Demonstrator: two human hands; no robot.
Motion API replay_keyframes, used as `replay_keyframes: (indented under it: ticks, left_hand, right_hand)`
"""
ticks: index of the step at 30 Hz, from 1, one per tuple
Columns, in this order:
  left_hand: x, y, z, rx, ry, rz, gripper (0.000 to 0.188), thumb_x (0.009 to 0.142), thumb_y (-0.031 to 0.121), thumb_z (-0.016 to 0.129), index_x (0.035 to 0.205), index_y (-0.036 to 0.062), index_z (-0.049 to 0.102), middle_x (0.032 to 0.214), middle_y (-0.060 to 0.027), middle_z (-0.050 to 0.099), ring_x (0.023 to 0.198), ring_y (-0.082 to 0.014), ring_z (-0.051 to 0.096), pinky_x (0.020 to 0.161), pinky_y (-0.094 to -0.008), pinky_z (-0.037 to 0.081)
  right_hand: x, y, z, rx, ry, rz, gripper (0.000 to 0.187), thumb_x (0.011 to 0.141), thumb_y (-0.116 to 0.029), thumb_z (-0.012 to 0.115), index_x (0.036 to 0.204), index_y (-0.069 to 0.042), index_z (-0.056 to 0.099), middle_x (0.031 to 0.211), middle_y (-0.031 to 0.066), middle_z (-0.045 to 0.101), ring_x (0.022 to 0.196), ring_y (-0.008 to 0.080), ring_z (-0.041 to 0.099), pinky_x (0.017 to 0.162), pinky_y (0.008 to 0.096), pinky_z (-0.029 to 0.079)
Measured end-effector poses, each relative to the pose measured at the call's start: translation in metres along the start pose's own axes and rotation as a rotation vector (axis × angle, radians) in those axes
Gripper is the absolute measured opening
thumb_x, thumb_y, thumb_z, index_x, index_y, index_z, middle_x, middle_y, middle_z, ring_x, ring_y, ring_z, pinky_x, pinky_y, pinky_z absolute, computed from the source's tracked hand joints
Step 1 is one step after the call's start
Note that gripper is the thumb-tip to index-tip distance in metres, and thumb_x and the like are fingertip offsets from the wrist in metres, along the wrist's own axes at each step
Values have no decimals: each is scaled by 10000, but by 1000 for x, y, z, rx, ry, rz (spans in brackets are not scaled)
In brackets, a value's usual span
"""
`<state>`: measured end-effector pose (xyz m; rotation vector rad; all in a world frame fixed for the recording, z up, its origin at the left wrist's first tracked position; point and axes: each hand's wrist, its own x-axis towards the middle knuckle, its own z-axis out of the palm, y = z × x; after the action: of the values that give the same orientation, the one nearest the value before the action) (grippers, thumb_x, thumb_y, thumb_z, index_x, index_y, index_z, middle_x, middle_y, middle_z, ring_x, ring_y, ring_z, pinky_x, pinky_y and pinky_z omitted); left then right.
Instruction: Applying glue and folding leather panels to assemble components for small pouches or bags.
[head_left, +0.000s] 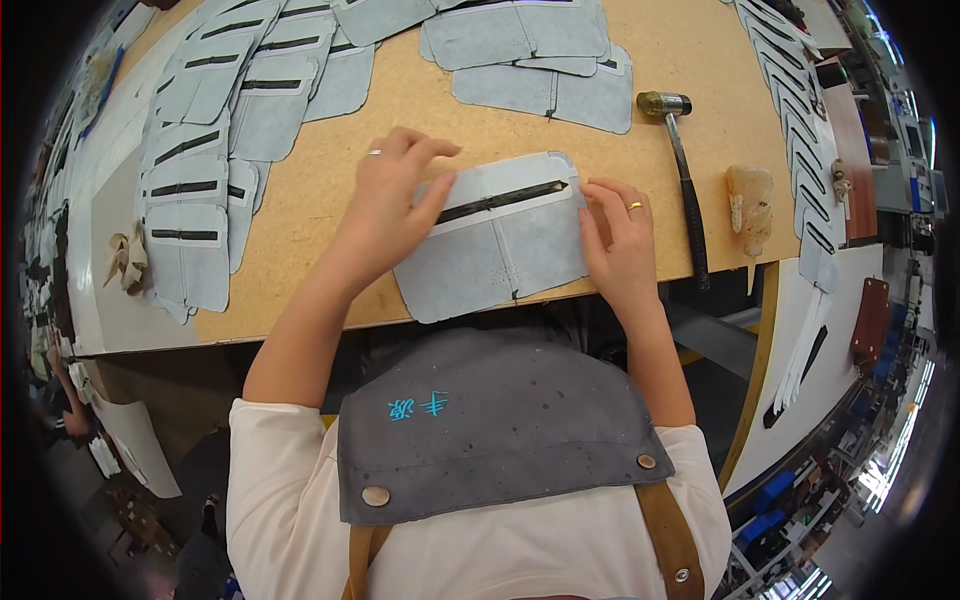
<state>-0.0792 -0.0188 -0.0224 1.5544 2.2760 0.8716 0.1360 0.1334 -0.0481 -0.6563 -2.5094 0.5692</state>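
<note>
Carefully, I press my left hand (395, 195) flat, fingers spread, on the left end of the grey leather panel (495, 240) at the near edge of the workbench (300, 210), pinning it so the dark zipper slot (500, 200) stays straight. My right hand (618, 235) lies open on its right edge, gripping nothing. The hammer (680, 170) waits to the right, and finished panels (200, 160) are stacked far left, out of the way.

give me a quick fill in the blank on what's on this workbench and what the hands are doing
Both hands, left hand and right hand, press on a grey leather panel with a dark ____ slit.
The hammer lies to the panel's ____.
Each hand wears a ____.

Missing: zipper; right; ring
</note>
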Motion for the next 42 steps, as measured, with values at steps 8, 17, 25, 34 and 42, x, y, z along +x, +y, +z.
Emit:
replay_keyframes:
  ticks: [8,17,25,34,42]
  left_hand:
    - [-46,-6,-17,-189,-73,-261,365,827,51,630,1177,7,536,989,-120,517,923,-236,541,832,-317,463]
    - [-45,-15,-1,-401,66,-260,106,899,48,558,985,-11,539,879,-86,539,823,-170,547,715,-287,466]
    - [-45,-18,2,-701,29,-398,72,939,68,520,959,1,507,855,-60,556,773,-99,533,669,-255,448]
    - [-45,-23,4,-217,137,-168,60,876,64,579,911,24,552,823,-87,559,809,-214,516,739,-335,418]
    - [-43,-25,11,-49,207,-117,66,823,71,613,846,40,560,815,-72,565,816,-248,522,737,-374,373]
  right_hand:
    - [13,-73,43,377,-223,-315,263,820,11,622,1083,14,626,1026,118,606,943,291,569,816,369,485]
    - [16,-81,58,205,-233,-464,347,734,27,621,1080,38,642,1002,88,588,899,254,557,790,365,484]
    - [19,-81,57,301,-279,-363,321,758,18,629,1075,-10,666,1001,82,603,921,267,559,796,380,478]
    - [21,-82,57,269,-315,-350,326,758,-8,640,1082,-41,668,1008,63,594,909,260,538,785,370,469]
    - [13,-87,58,-28,-296,-504,459,738,-61,598,1196,-96,609,1057,38,544,913,215,520,781,345,450]
